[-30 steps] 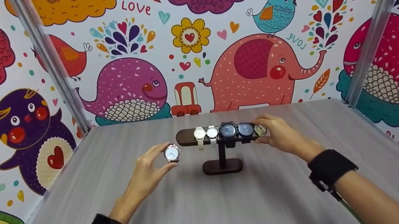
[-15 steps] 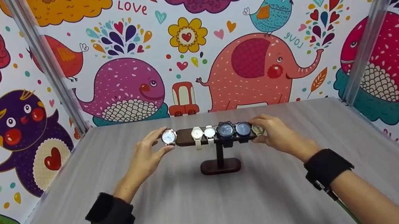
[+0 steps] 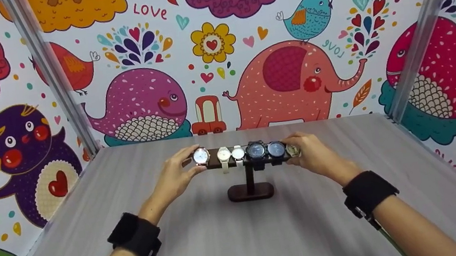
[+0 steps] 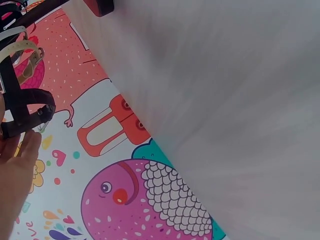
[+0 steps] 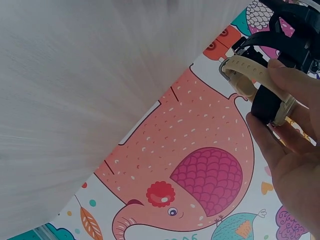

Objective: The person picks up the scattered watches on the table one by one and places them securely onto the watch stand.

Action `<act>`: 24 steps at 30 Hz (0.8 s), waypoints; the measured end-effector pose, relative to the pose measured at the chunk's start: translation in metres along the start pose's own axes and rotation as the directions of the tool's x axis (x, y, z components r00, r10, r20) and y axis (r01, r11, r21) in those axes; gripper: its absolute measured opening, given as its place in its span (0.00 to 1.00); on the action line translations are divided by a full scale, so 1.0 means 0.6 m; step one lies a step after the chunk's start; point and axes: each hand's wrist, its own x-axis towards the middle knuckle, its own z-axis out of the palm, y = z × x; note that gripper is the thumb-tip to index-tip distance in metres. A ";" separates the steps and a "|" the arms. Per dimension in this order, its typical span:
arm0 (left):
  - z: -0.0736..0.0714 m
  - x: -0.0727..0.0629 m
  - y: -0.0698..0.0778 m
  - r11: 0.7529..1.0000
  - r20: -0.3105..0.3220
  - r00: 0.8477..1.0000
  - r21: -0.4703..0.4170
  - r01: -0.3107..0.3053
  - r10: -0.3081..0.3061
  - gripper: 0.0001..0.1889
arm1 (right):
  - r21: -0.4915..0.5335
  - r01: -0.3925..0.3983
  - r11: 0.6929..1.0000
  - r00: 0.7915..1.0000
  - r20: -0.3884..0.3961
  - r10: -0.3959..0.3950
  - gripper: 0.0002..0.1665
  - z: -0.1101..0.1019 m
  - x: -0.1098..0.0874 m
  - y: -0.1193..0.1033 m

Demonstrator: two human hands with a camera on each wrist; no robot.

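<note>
In the head view, my left hand (image 3: 172,174) pinches a white-faced wristwatch (image 3: 201,156) at the left end of the bar of a dark brown watch stand (image 3: 250,191). Its dark strap (image 4: 42,95) loops around the bar end in the left wrist view. My right hand (image 3: 315,153) grips the bar's right end, thumb and fingers around the last watch (image 3: 293,149); that one has a beige strap (image 5: 250,68). Between the hands hang two pale watches (image 3: 223,154) and two dark watches (image 3: 256,150). The fingers partly cover both end watches.
The stand rests on a grey table (image 3: 235,243) towards its back edge. Cartoon-printed walls (image 3: 144,104) rise behind and at the sides, with metal posts (image 3: 49,77) at the corners. Black bands (image 3: 371,192) wrap both wrists.
My left hand has moved up and right, bringing the white-faced watch from beside the stand onto the left end of the bar. The right hand keeps its grip at the right end.
</note>
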 end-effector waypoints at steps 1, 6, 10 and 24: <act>0.001 0.000 -0.001 1.000 0.001 1.000 0.000 0.000 0.000 0.32 | 0.002 -0.001 1.000 1.000 0.000 0.001 0.28 0.001 0.000 0.000; 0.003 0.001 -0.006 1.000 0.008 1.000 -0.026 0.003 -0.003 0.31 | 0.004 0.007 1.000 1.000 -0.010 -0.007 0.27 0.004 0.000 0.000; 0.004 0.002 -0.007 0.999 0.007 1.000 -0.032 0.012 -0.012 0.31 | -0.002 0.011 1.000 1.000 -0.019 -0.011 0.28 0.004 -0.002 -0.001; 0.006 0.008 -0.008 0.999 0.032 0.999 0.038 0.037 -0.039 0.32 | -0.012 -0.036 0.999 0.999 0.007 0.037 0.28 0.001 -0.003 -0.006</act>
